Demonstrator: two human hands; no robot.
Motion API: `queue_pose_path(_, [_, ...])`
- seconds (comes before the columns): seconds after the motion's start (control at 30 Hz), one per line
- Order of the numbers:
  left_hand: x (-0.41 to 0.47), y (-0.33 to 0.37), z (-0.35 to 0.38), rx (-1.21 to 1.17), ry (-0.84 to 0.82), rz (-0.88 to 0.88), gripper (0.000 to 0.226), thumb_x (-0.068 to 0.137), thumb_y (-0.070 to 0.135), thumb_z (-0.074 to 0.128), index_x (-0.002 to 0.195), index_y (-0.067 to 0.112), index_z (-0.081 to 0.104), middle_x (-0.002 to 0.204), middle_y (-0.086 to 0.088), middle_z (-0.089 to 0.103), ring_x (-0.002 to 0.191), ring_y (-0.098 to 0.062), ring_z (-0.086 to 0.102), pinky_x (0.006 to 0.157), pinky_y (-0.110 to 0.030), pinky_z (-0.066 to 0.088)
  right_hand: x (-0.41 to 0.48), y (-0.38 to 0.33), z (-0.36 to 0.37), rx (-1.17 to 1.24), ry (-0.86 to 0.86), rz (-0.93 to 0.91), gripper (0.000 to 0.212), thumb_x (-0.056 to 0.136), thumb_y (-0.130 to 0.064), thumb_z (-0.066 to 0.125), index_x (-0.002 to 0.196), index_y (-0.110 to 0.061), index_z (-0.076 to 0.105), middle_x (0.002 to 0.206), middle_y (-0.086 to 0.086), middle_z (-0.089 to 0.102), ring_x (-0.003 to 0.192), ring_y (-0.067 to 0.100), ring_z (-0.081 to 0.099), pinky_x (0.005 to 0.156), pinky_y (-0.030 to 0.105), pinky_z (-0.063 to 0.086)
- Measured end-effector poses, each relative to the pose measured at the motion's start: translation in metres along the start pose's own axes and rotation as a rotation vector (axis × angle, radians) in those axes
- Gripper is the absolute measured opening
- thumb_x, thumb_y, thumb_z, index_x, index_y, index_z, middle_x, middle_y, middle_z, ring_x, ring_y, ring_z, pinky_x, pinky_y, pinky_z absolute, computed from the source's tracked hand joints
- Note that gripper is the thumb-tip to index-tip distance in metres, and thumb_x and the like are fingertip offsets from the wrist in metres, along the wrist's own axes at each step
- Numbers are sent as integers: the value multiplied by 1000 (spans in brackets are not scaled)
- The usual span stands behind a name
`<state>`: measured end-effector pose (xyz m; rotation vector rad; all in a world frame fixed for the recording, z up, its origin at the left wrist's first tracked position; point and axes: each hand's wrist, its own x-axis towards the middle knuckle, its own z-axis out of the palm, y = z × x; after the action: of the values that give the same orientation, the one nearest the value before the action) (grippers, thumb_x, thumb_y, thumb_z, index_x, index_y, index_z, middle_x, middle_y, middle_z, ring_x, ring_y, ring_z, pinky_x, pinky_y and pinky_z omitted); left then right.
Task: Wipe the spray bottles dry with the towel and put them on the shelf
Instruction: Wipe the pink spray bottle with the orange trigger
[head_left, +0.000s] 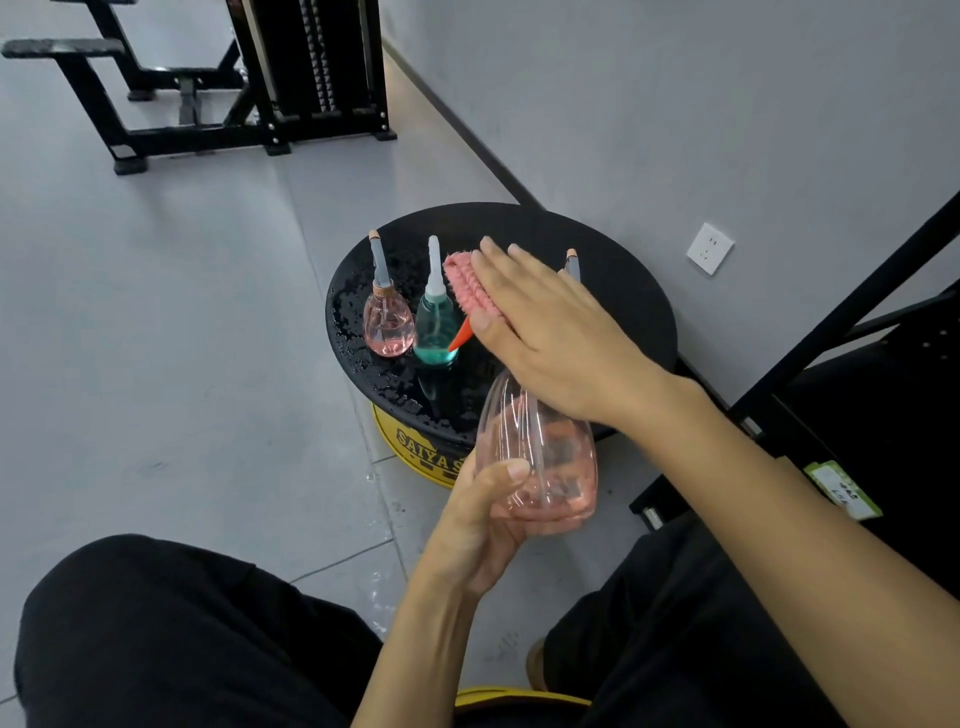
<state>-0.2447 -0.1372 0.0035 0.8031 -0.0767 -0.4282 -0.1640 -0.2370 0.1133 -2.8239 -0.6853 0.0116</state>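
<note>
1. A clear pink spray bottle (545, 467) was found held above the floor, in front of the person's knees, tilted away from the person. Its base was grasped by the left hand (478, 525), thumb and fingers curled round it.
2. A pink towel (465, 283) was seen laid over the bottle's head and pressed down by the right hand (550, 332), fingers nearly straight. An orange trigger (461, 335) was noted protruding beneath the towel.
3. A smaller pink bottle (387, 322) and a teal bottle (435, 332) were recorded upright, side by side, on a round black platform (623, 291) covered in water droplets. A further nozzle (572, 262) was seen behind the right hand.
4. The platform's yellow base (410, 441) was marked "SAIYA S", the remainder hidden.
5. A green label (844, 491) was noted on a black frame (831, 322) at right; its writing could not be read.
</note>
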Motion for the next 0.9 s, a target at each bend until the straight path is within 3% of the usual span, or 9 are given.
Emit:
queue_pose_path(0.17, [0, 0, -1, -41, 15, 18, 87, 47, 47, 89, 124, 21, 56, 103, -12, 72, 87, -29, 71, 62, -38, 60, -19, -9, 6, -62, -58, -76, 57, 103, -48, 11, 155, -25, 4, 162, -12, -5, 147, 5, -13, 121, 39, -9])
queue_pose_path(0.3, [0, 0, 3, -15, 17, 16, 102, 51, 48, 87, 136, 10, 45, 116, -15, 67, 95, -31, 69, 65, -39, 60, -4, 4, -3, 68, -15, -14, 59, 101, -52, 11, 154, -28, 2, 162, -12, -4, 148, 6, -9, 121, 38, -5])
queue_pose_path(0.43, [-1, -2, 3, -33, 32, 19, 109, 50, 49, 88, 139, 7, 41, 114, -17, 67, 94, -30, 69, 64, -39, 59, -5, 6, 2, 115, 24, 18, 64, 101, -52, 14, 155, -21, 3, 163, -6, -3, 149, 9, -9, 122, 40, -3])
queue_pose_path(0.63, [-3, 0, 1, -80, 49, 40, 92, 46, 49, 89, 125, 16, 54, 99, -9, 73, 83, -27, 72, 60, -35, 60, -34, -3, 9, 124, -60, -41, 66, 98, -54, 15, 155, -23, 3, 162, -11, -7, 146, 1, -14, 122, 34, -2])
queue_pose_path(0.73, [-3, 0, 3, -80, 31, 30, 91, 50, 47, 88, 129, 16, 54, 112, -14, 69, 92, -32, 70, 61, -36, 60, -27, 7, 2, 129, -26, 7, 74, 91, -60, 8, 154, -22, -1, 162, -9, -10, 146, 3, -14, 122, 33, -1])
queue_pose_path(0.9, [-3, 0, 4, -47, 17, 25, 99, 51, 47, 88, 134, 12, 48, 116, -16, 66, 96, -30, 69, 65, -40, 59, -19, 16, -2, 237, 12, 158, 69, 98, -55, 17, 154, -21, -3, 162, -7, -10, 147, 6, -13, 122, 35, 1])
